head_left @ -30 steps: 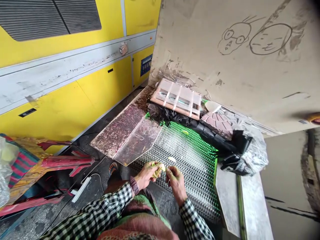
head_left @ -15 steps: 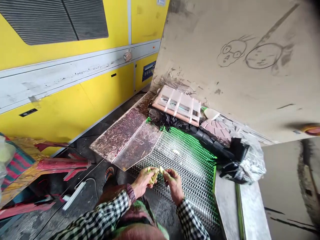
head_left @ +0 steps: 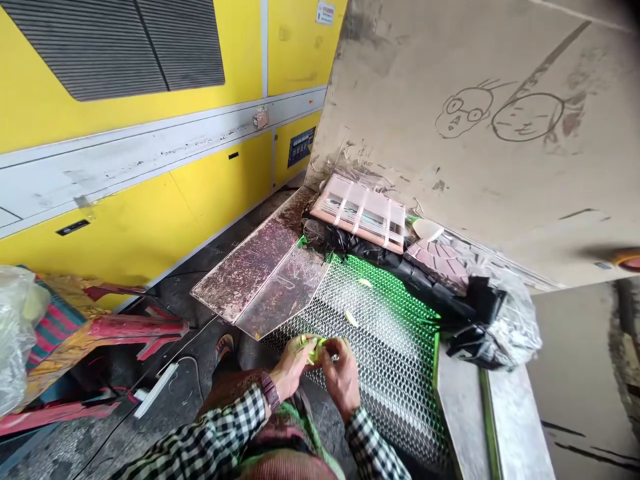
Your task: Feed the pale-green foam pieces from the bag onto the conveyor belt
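My left hand and my right hand meet close together over the near edge of a metal honeycomb mesh sheet. Both pinch a small pale yellow-green piece between their fingertips. Two similar small pale pieces lie loose on the mesh farther out. The mesh glows green along its far and right edges. My sleeves are black-and-white check.
A clear scratched acrylic sheet leans left of the mesh. Behind it lie a taped pink bundle, black plastic and crumpled clear wrap. A raised lid with drawn faces stands behind. Yellow machine panels and red scraps are left.
My hands have drawn closer together, fingers now touching around the small piece. The view has shifted slightly, and a loose pale piece now lies farther out on the mesh.
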The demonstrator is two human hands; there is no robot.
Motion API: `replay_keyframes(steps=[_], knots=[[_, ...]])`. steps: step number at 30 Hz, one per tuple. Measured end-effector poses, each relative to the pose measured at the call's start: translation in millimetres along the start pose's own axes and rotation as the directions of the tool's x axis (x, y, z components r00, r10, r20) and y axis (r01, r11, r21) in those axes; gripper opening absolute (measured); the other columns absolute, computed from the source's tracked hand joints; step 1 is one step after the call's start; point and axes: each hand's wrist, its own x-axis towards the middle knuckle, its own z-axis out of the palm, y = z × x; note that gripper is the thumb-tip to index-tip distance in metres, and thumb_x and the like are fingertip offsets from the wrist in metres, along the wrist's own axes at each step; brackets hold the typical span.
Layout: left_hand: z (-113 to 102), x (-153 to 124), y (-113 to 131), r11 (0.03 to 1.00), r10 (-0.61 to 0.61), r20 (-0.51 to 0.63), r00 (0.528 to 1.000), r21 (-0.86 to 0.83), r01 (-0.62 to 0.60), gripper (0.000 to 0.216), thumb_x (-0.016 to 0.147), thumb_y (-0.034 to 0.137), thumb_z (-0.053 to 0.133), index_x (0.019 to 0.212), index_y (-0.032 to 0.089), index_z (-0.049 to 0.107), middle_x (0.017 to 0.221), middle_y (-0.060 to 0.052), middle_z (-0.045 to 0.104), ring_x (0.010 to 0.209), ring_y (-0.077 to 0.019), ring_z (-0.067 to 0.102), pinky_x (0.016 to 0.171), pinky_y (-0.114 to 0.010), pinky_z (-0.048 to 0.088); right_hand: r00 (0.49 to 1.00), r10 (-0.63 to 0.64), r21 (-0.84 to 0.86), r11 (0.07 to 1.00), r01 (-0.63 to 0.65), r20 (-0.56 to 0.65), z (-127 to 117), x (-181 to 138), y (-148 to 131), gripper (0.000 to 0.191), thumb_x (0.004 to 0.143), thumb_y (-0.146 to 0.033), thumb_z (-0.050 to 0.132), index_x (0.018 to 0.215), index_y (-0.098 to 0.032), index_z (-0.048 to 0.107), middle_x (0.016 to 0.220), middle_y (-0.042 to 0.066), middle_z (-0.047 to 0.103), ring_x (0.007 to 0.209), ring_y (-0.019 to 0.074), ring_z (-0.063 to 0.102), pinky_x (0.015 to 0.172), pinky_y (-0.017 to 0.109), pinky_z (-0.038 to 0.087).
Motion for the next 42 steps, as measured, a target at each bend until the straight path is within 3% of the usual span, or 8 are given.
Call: replay_keyframes(steps=[8,14,17,20,27,31,35,42], knots=[[-8.3,-3.0,0.0,0.999,-0.035,0.158,0.987,0.008,0.034,0.044,0.080,0.041,0.080,0.115,0.017,0.071,0.126,-0.014,0.069,0.113,-0.0257,0.065,0.092,-0.038,0.056,0.978,0.208,0.236,0.951,-0.201,-0.003,-4.9,8.8,21.3,0.032,0.089,-0.050,0.064,0.100,-0.020,0.064,0.090,0.007,0.072,0.083,0.0231,0.067,0.076,0.036,0.054],[3.1,12.0,-7.1,0.998,-0.009,0.235,0.972,0.062,-0.006,0.042,0.085,0.040,0.075,0.119,0.015,0.071,0.113,-0.014,0.073,0.102,-0.0230,0.068,0.086,-0.034,0.057,0.940,0.325,0.364,0.892,-0.267,-0.106,4.6,14.4,41.6,0.035,0.084,-0.050,0.064,0.101,-0.020,0.062,0.087,0.005,0.069,0.076,0.0210,0.065,0.068,0.033,0.054],[11.9,15.7,-10.4,0.989,-0.059,0.234,0.970,0.145,0.025,0.038,0.088,0.034,0.071,0.120,0.014,0.070,0.108,-0.013,0.074,0.096,-0.0216,0.070,0.082,-0.032,0.058,0.951,0.249,0.174,0.960,-0.218,-0.184,6.8,21.5,51.8,0.028,0.086,-0.043,0.058,0.100,-0.020,0.062,0.089,0.007,0.069,0.078,0.0224,0.064,0.069,0.034,0.052],[10.3,13.1,-11.8,0.982,-0.086,0.119,0.989,0.177,0.064,0.044,0.088,0.030,0.069,0.129,0.014,0.062,0.107,-0.014,0.073,0.089,-0.0208,0.072,0.076,-0.031,0.059,0.981,0.054,-0.156,0.984,-0.085,-0.187,3.1,33.3,57.8,0.019,0.086,-0.033,0.052,0.095,-0.021,0.066,0.097,0.009,0.067,0.091,0.0262,0.060,0.082,0.040,0.047],[-31.5,-2.7,0.1,0.992,-0.066,-0.043,0.997,0.108,0.070,0.043,0.088,0.045,0.070,0.114,0.014,0.060,0.103,-0.016,0.075,0.080,-0.0206,0.073,0.069,-0.030,0.058,0.959,-0.162,-0.431,0.901,0.049,-0.231,-16.4,45.0,60.1,0.028,0.097,-0.026,0.040,0.107,-0.019,0.065,0.107,0.013,0.065,0.095,0.0271,0.055,0.083,0.041,0.043],[-37.3,-6.5,6.5,0.992,-0.107,0.038,0.993,-0.061,0.110,0.050,0.087,0.055,0.069,0.111,0.012,0.064,0.104,-0.016,0.074,0.095,-0.0239,0.073,0.085,-0.035,0.058,0.972,-0.232,-0.301,0.929,0.214,-0.023,-10.7,22.4,30.6,0.024,0.102,-0.030,0.044,0.104,-0.022,0.066,0.100,0.009,0.067,0.095,0.0253,0.059,0.084,0.038,0.045],[-30.2,-4.8,14.0,0.995,-0.064,0.110,0.992,-0.068,0.072,0.048,0.089,0.057,0.065,0.113,0.015,0.067,0.104,-0.013,0.074,0.096,-0.0229,0.070,0.078,-0.031,0.056,0.946,-0.265,-0.202,0.932,0.301,0.188,6.3,2.4,-4.8,0.020,0.099,-0.033,0.053,0.108,-0.023,0.068,0.101,0.008,0.067,0.094,0.0250,0.059,0.082,0.037,0.047],[-26.9,-4.9,19.4,0.998,-0.057,0.222,0.973,-0.022,0.063,0.040,0.087,0.054,0.070,0.100,0.016,0.071,0.102,-0.011,0.072,0.097,-0.0224,0.067,0.081,-0.032,0.056,0.982,-0.112,-0.175,0.975,0.139,0.155,15.4,11.1,-5.2,0.026,0.099,-0.039,0.048,0.093,-0.021,0.066,0.091,0.006,0.065,0.084,0.0224,0.060,0.075,0.035,0.047]])
